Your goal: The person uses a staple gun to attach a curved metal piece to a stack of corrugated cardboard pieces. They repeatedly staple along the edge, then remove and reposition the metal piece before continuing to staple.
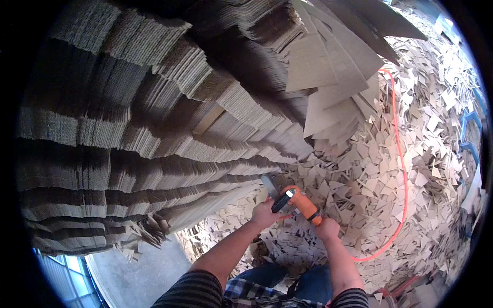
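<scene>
Fingers of the left hand (264,214) curl around the black handle (281,202) of 1 orange tool (305,205), while those of the right hand (327,228) wrap its rear end; how tightly the fingertips press cannot be told at this size. Both hands, 2 in all, are on the tool, which sits between them, tilted, with 1 grey plate (271,186) at its front beside the low far end of the stack (159,133); whether plate and stack touch cannot be told. The stack, made of many layers of cardboard with ragged, stepped edges, fills the left side. At least 4 loose sheets (323,64) fan out at the top. Scraps (390,190), far too many to count, cover the ground to the right and around the person's legs. Across them curves 1 orange hose (404,164), passing near the right forearm. At lower left lies a patch of grey floor (138,274). The person wears blue jeans (313,285), a checked shirt (246,289) and 2 striped sleeves (192,290).
</scene>
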`<state>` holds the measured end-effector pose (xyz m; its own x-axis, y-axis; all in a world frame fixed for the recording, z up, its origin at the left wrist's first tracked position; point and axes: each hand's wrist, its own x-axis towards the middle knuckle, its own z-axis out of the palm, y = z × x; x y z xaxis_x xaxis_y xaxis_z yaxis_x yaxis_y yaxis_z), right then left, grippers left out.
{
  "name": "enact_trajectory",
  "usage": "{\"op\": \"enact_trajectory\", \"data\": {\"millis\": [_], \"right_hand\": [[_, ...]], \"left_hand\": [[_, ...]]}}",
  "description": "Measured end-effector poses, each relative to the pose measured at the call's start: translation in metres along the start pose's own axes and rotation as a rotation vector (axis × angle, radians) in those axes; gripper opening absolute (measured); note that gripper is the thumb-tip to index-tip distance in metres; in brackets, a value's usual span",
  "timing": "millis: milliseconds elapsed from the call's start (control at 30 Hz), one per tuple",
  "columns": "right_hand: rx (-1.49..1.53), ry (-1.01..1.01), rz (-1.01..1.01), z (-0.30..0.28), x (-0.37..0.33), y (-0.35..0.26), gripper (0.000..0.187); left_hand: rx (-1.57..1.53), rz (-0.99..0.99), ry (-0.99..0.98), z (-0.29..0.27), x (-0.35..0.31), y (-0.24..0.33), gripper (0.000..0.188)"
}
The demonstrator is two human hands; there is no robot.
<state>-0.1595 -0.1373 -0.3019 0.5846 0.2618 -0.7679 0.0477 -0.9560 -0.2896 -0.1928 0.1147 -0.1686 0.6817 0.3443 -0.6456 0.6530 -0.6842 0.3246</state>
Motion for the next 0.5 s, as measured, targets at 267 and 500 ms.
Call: {"op": "enact_trajectory", "data": {"millis": [267,500], "right_hand": [[0.020,-0.047,0.027,-0.014,-0.002,-0.005,0.029],[-0.008,-0.073,0.068,-0.032,-0.016,-0.011,0.031]], "left_hand": [[0.014,0.055,0.043,0.012,0.010,-0.011,0.042],[-0.087,0.076,0.016,0.018,0.020,-0.021,0.040]]}}
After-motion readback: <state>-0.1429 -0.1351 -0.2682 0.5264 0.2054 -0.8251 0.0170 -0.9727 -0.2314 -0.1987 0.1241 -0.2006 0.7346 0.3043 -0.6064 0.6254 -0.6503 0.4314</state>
